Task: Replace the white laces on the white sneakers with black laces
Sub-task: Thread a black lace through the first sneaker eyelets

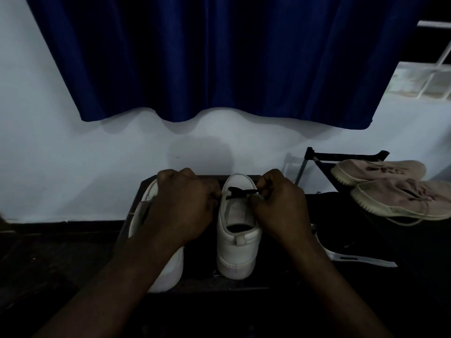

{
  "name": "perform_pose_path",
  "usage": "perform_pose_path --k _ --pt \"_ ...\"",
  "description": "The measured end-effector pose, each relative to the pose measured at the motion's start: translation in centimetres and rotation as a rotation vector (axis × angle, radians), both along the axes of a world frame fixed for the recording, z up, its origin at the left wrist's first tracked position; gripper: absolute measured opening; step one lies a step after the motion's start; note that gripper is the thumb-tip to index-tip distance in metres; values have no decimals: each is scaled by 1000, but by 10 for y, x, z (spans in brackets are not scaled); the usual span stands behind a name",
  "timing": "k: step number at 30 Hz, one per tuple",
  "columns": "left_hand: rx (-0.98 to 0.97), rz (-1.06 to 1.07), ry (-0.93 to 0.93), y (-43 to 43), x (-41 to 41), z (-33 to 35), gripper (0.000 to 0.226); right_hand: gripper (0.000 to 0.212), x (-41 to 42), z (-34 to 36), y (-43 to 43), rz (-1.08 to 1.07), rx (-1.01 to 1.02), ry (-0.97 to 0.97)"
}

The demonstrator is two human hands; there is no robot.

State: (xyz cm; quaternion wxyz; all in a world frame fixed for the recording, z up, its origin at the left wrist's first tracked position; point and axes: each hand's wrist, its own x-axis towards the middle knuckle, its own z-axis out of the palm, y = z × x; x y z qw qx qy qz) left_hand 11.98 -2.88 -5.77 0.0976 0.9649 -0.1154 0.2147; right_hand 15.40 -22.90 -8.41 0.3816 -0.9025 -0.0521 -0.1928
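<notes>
Two white sneakers stand side by side on a dark surface, heels toward me. A black lace (241, 192) runs across the front eyelets of the right sneaker (238, 240). My left hand (183, 206) pinches the lace's left end at the shoe's edge. On the other side my right hand (278, 208) pinches the right end. The left sneaker (168, 267) lies mostly hidden under my left hand and forearm. The rest of the lace is hidden in my fingers.
A pair of beige knit sneakers (390, 191) sits on a dark rack (346, 156) at the right. A white strip (361, 259) lies on the dark surface right of the shoes. A blue curtain (219, 57) hangs on the white wall behind.
</notes>
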Motion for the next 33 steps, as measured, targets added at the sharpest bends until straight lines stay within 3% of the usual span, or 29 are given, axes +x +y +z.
perform_pose_path --k 4,6,10,14,18,23,25,28,30,33 --pt "186 134 95 16 1 -5 6 22 -2 2 0 -19 32 -14" --pt "217 225 198 21 5 -12 12 22 -3 3 -1 -34 46 -28" --pt "32 65 211 8 2 -1 23 26 -4 2 -1 -68 62 -11" --pt "-139 -44 52 -4 -1 7 22 26 -5 4 -2 -82 74 26" --pt "70 18 26 7 -1 -3 11 25 -4 4 -4 -73 104 52" --pt "362 90 303 12 -6 -1 10 26 -3 3 -3 -81 136 76" --pt "227 48 334 8 -7 5 16 24 -3 3 -3 -77 153 93" --pt "-181 -39 237 4 -8 13 22 24 -4 3 -3 -76 141 96" --pt "-355 -46 234 2 -8 14 18 25 -4 3 -2 -81 127 84" --pt "-254 -23 163 -5 -8 14 12 24 -3 2 -2 -75 136 80"
